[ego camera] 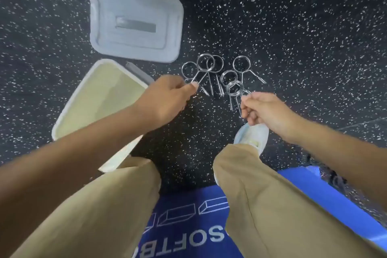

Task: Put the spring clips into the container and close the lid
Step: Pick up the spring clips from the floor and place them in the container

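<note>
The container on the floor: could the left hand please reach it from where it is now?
Probably yes. The left hand is right beside the open container, whose lid lies apart on the floor, so nothing blocks the opening.

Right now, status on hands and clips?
Left hand pinching one floor clip, right hand holding spring clip. Container open, lid off. Nothing blocking.

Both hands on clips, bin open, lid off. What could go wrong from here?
1. The spring clips overlap on the floor; the left hand may drag a tangled neighbour along.
2. The right hand pinches its clip by the prongs only, so it could swing or slip.
3. The container sits left; that clip could drop short.
</note>
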### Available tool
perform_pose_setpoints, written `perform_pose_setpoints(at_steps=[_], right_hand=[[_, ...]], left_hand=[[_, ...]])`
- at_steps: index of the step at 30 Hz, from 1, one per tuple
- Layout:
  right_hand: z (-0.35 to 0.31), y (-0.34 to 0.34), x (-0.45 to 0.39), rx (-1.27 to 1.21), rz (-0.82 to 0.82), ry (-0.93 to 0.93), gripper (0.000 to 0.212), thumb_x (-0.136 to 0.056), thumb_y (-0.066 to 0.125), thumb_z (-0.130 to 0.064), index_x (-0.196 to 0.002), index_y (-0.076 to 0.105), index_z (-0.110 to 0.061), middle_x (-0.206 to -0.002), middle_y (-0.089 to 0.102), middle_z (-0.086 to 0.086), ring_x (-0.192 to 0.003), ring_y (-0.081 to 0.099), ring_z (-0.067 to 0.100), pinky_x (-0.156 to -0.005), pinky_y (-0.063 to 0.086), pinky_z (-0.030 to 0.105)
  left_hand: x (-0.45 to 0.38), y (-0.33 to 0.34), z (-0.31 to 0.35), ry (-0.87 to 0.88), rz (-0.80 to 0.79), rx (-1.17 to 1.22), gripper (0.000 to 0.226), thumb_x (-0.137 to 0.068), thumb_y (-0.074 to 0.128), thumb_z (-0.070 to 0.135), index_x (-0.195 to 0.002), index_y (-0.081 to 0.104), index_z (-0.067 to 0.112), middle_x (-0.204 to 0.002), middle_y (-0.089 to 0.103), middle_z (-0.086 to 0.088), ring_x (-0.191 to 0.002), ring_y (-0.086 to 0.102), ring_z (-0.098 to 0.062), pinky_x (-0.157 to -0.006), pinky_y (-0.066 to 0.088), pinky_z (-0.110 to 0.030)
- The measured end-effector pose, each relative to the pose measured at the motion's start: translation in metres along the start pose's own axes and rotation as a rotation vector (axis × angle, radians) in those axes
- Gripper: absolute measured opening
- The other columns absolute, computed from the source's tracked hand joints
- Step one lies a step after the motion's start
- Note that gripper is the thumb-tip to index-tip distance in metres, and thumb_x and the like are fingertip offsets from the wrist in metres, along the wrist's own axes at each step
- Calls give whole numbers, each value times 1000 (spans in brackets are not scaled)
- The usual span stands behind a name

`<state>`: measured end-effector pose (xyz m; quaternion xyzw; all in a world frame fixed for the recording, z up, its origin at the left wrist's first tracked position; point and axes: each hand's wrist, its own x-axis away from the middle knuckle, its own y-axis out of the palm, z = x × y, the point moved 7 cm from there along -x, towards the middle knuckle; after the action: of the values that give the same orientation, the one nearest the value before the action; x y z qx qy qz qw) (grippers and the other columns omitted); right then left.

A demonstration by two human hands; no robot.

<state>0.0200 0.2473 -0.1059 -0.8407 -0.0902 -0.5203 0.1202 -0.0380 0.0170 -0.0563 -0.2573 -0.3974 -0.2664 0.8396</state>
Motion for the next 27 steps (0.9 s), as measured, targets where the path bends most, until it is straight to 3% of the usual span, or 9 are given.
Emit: perform_pose_setpoints(at_steps=[7,13,15,20,27], right_hand=[[26,2,-70,324,101,-95,18,-100,54,-30,-92,61,-14,-77,66,-1,-60,54,16,-65,45,32],[21,-7,-103,712,441,-448,24,-95,59,-31,-114,52,-18,-110,53,-4,-99,53,15,-84,46,37],[17,-7,-109,837,510,-567,33,-92,63,-31,-119,51,-15,-119,51,2,-110,49,21,-93,43,37],[21,0,-128,969,447,-680,48,-88,64,-35,-127,47,-13,-133,46,8,-120,42,26,-105,33,38],[22,3,-132,1046,435,-739,49,-87,60,-40,-126,48,-12,-127,45,7,-113,45,24,-101,39,39]], left_hand=[[-82,15,-9,34,-5,-161,39,-102,47,44,-80,56,12,-74,59,-5,-66,52,-20,-69,46,-36],[-140,17,-29,36,37,-331,41,-100,49,49,-91,64,11,-84,69,-9,-69,58,-22,-69,50,-37],[-156,18,-33,49,61,-390,41,-100,50,49,-94,64,10,-85,69,-9,-66,57,-20,-61,46,-32],[-190,15,-40,108,173,-544,40,-100,52,48,-99,61,9,-76,63,-9,-59,55,-19,-49,36,-28],[-216,11,-55,168,200,-752,30,-95,59,45,-98,53,16,-82,63,-8,-66,54,-20,-54,37,-32]])
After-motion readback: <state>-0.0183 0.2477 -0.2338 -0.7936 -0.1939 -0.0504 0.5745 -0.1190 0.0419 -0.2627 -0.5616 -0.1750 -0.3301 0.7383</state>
